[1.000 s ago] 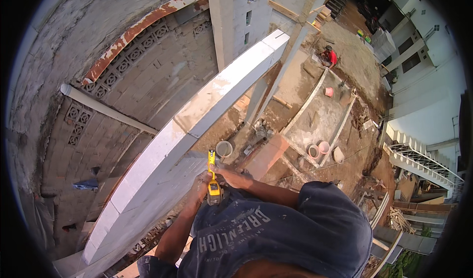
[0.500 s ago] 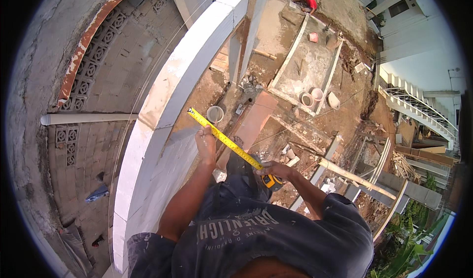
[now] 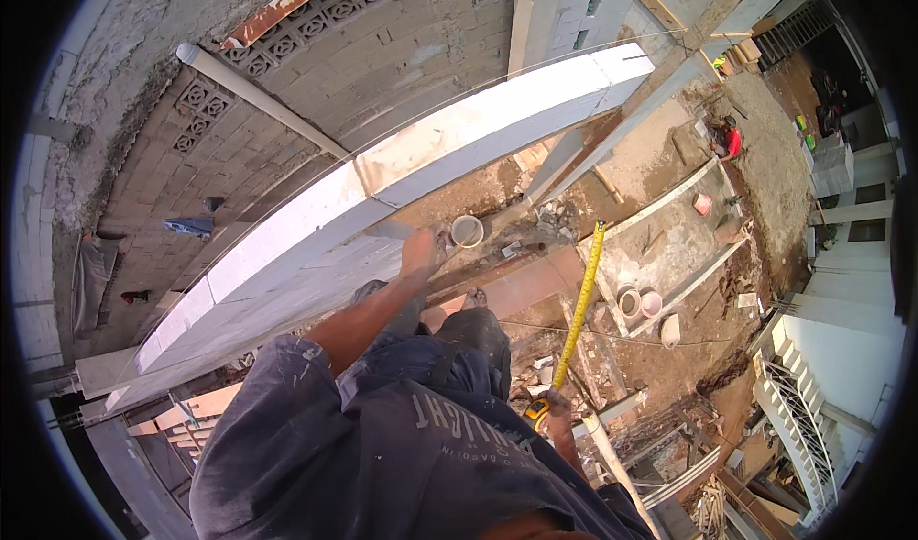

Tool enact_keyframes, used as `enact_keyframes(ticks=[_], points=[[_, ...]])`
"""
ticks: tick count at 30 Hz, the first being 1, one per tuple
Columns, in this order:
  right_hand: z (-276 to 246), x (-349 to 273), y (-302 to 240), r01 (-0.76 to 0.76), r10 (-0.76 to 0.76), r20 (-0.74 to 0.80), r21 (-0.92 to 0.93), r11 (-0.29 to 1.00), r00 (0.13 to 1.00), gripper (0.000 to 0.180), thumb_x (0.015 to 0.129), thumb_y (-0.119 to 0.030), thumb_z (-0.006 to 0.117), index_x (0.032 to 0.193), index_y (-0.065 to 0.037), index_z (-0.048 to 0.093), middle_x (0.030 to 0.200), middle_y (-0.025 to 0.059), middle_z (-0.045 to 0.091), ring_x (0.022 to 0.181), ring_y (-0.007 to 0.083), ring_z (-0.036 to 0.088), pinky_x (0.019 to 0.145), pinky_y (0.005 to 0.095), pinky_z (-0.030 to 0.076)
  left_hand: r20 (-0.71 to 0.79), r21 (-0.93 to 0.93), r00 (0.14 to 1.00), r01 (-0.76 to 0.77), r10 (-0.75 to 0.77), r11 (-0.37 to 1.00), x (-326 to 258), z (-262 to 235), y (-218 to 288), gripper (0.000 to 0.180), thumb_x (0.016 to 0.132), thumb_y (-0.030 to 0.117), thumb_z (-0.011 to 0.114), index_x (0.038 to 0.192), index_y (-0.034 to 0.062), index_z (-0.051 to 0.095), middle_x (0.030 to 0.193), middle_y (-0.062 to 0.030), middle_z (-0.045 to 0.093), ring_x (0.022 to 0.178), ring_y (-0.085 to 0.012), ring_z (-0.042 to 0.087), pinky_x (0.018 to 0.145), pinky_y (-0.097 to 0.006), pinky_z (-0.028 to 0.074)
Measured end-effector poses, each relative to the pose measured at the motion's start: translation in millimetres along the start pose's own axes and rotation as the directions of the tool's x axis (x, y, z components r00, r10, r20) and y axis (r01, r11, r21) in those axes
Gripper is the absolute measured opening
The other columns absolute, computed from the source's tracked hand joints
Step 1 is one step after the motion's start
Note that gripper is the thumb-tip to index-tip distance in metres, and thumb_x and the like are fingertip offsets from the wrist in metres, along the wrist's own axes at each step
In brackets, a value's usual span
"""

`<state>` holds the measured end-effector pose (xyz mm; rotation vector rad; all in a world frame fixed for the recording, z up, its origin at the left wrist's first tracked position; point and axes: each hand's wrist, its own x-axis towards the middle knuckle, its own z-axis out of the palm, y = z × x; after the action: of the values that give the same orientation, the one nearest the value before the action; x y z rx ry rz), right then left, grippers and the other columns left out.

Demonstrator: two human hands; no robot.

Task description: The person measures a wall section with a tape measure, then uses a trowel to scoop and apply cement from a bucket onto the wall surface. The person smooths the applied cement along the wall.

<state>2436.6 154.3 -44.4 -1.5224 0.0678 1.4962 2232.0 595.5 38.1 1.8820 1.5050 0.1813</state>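
Observation:
My right hand, low and to the right of my body, is closed on a yellow tape measure. Its yellow blade sticks out away from me, with the far end free in the air. To the left, my left hand is raised beside the inner face of a curved wall of white blocks; the tape is not in it. The fingers of that hand are mostly hidden and too small to make out, and I cannot tell whether it touches the wall.
Below me lies a reddish plank close to my foot. A pale bucket stands beyond my left hand. Farther off are a rectangular mortar bed with buckets and a person in red. A bamboo pole runs at lower right.
My left hand has let go of the tape blade and moved to the left of it. The blade now swings out to the right, held only by my right hand. The view has turned.

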Motion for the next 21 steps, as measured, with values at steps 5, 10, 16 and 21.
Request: enact_keyframes(ticks=[5,10,16,21], points=[[-57,8,53,-0.174,0.176,-0.185,0.023,0.984,0.967,0.04,0.091,-0.04,0.058,0.093,0.0,0.063,0.073,0.0032,0.061,0.06,0.0113,0.054,0.055,0.0265,0.043,-0.252,0.278,0.95,-0.112,0.185,0.954,27,-19,-6,0.045,0.077,0.017,0.066,0.119,0.0076,0.058,0.13,-0.0213,0.048,0.116,-0.0363,0.051,0.095,-0.043,0.043],[-68,-28,58,-0.084,0.011,-0.276,-0.257,0.963,0.961,0.04,0.095,-0.033,0.052,0.085,0.002,0.067,0.072,0.0046,0.063,0.062,0.0135,0.055,0.054,0.0277,0.042,-0.341,0.498,0.931,0.058,0.133,0.866,61,-55,-41,0.055,0.076,0.021,0.069,0.128,0.0112,0.051,0.138,-0.0192,0.04,0.125,-0.0355,0.041,0.099,-0.048,0.037],[-32,-77,60,-0.198,0.042,-0.513,-0.255,0.946,0.858,0.034,0.095,-0.025,0.052,0.084,0.004,0.065,0.076,0.0129,0.064,0.064,0.0194,0.059,0.058,0.0324,0.046,-0.26,0.638,0.941,0.001,0.215,0.77,76,-75,-78,0.034,0.09,0.014,0.047,0.123,0.0112,0.057,0.126,-0.0255,0.051,0.107,-0.0379,0.055,0.088,-0.047,0.045],[-23,-67,78,-0.153,0.047,-0.396,-0.241,0.958,0.917,0.032,0.094,-0.024,0.053,0.082,0.003,0.065,0.075,0.013,0.063,0.066,0.0192,0.059,0.059,0.0328,0.046,-0.247,0.655,0.947,0.006,0.207,0.756,76,-82,-73,0.028,0.093,0.019,0.047,0.115,0.0109,0.062,0.11,-0.0201,0.061,0.087,-0.0333,0.065,0.075,-0.042,0.051]])
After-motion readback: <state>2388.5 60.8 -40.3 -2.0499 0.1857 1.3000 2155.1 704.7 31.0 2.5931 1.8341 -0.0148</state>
